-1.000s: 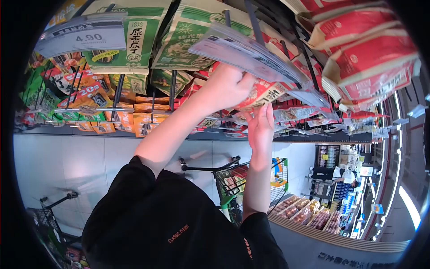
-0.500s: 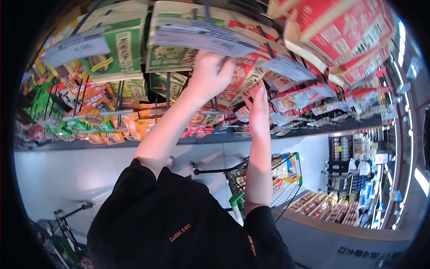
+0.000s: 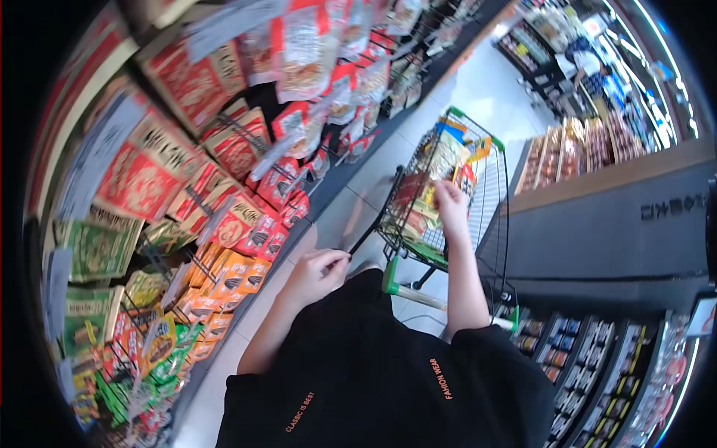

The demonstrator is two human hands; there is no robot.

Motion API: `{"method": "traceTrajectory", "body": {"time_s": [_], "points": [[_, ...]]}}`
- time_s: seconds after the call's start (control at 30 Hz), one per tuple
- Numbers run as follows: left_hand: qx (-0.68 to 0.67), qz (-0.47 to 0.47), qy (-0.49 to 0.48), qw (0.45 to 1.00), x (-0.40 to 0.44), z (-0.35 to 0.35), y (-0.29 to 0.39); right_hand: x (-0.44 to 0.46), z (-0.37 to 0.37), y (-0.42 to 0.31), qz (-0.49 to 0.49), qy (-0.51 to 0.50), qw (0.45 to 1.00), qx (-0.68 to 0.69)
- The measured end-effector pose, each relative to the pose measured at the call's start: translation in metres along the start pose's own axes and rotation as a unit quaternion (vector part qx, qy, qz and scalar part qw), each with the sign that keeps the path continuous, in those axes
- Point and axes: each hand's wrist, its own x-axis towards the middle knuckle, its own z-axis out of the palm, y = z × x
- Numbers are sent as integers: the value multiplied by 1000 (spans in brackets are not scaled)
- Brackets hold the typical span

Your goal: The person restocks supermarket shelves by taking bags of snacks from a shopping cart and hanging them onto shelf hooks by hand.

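Note:
My right hand [image 3: 450,200] is over the shopping cart [image 3: 502,143], its fingers curled in and the hand closed. A dark red packet [image 3: 407,190] lies just left of its fingertips; whether the fingers grip anything is hard to make out. Lower and further left, my left hand [image 3: 320,273] is in front of my body, thumb and fingers curled together with nothing visible in them. It overlaps the end of the cart's black leg [image 3: 366,237]. Inside the cart are several food packets, among them a yellow-orange one [image 3: 479,149].
Hanging snack shelves fill the left, with red-and-cream bags [image 3: 142,175], green bags [image 3: 97,250] and orange packets [image 3: 243,273]. To the right is a grey counter [image 3: 597,231] beside bulk bins [image 3: 571,153]. Jars stand on a lower-right rack [image 3: 597,366]. A person [image 3: 586,66] is far back.
Both hands have left the hanging bags on the shelf. My right hand has moved over the cart, and my left hand has come down near my body. The view has turned toward the cart.

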Motion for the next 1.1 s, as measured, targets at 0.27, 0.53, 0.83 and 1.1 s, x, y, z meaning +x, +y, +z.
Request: {"method": "traceTrajectory", "body": {"time_s": [0.27,0.53,0.83,1.1], "points": [[46,-63,-228,970,55,102,-8,77,-103,184,385,-106,889,-225],[93,-178,-227,953,90,144,-21,141,-35,253,365,-14,867,-340],[128,-206,-194,951,99,138,-12,154,-75,270,133,-3,938,-320],[56,-97,-156,981,120,133,8,79,-106,7,23,11,992,-125]]}}
